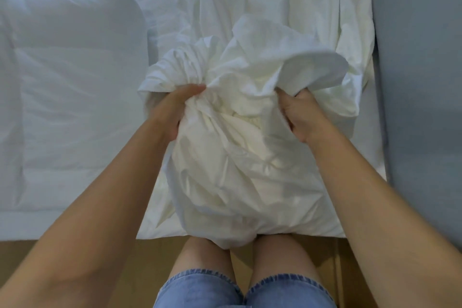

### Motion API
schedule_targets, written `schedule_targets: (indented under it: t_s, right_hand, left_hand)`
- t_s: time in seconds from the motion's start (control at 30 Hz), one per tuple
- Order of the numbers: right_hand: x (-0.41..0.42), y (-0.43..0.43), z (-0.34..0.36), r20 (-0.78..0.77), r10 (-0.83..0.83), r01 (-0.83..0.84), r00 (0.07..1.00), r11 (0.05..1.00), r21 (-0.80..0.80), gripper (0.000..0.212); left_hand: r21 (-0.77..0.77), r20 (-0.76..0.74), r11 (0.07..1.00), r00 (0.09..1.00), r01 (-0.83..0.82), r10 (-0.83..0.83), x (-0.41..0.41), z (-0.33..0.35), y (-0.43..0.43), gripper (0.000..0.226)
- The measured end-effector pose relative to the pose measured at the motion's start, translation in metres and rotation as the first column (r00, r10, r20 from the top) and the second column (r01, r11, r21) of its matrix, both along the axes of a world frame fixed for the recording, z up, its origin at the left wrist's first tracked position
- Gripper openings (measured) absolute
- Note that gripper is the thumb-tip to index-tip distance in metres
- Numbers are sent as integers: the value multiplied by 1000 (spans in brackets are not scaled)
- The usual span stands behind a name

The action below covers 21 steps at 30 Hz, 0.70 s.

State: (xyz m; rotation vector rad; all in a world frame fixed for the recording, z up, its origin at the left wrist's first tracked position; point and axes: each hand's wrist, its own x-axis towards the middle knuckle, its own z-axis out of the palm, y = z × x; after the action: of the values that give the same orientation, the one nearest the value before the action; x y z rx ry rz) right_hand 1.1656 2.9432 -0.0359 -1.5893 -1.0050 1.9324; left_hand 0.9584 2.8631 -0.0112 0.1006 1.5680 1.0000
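A plump pillow inside a white pillowcase [237, 170] stands on end at the bed's near edge, leaning against my knees. My left hand [175, 110] grips bunched pillowcase cloth at the upper left of the pillow. On the upper right, my right hand [302, 112] grips the case's loose open end, which flares up and over to the right. The pillow's top is partly hidden under the gathered fabric.
A white duvet [70, 82] lies folded on the bed's left half. Crumpled white sheets [287, 0] stretch away behind the pillow. A grey padded headboard [420, 82] runs along the right. Brown floor [150, 257] and my denim shorts [200, 290] show below.
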Motion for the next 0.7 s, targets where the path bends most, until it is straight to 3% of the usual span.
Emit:
schedule_targets:
  t_s: [0.03, 0.1, 0.17, 0.2, 0.27, 0.33, 0.37, 0.47, 0.57, 0.7]
  right_hand:
    - [-7, -7, 4, 144, 14, -32, 989, 992, 124, 60]
    - [-18, -23, 19, 328, -183, 25, 927, 902, 431, 69]
    - [-24, -43, 37, 249, -344, 71, 905, 701, 710, 54]
    - [-26, -52, 41, 266, -312, -14, 912, 623, 782, 46]
    - [-32, -68, 42, 422, -100, -271, 901, 630, 728, 47]
    - [-36, -76, 35, 601, 196, -534, 775, 713, 455, 75]
    - [-37, -75, 32, 619, 312, -601, 721, 726, 334, 86]
    - [-43, -69, 29, 401, 531, -638, 746, 743, 202, 98]
    - [-47, -65, 30, 223, 450, -494, 865, 843, 214, 71]
    - [-47, -70, 35, 327, 278, -387, 903, 857, 340, 46]
  left_hand:
    - [5, 11, 1000, 1000, -5, 5, 6, 2, 0, 41]
    - [-7, 6, 1000, 1000, -12, 12, 18, 4, 1, 39]
    - [-18, 7, 1000, 1000, -9, 9, 24, 9, 1, 36]
    - [-15, 13, 1000, 1000, 1, -1, 25, 10, 0, 35]
    - [8, 26, 1000, 999, 28, -28, 26, 14, -1, 32]
    - [35, 55, 998, 997, 49, -51, 30, 18, -2, 32]
    - [52, 86, 997, 994, 59, -63, 32, 20, -3, 33]
    - [143, 172, 987, 980, 71, -96, 39, 21, -6, 22]
    - [214, 112, 976, 992, 28, -53, 47, 21, -6, 17]
    - [288, 22, 953, 995, 89, -100, 60, 12, -20, 33]
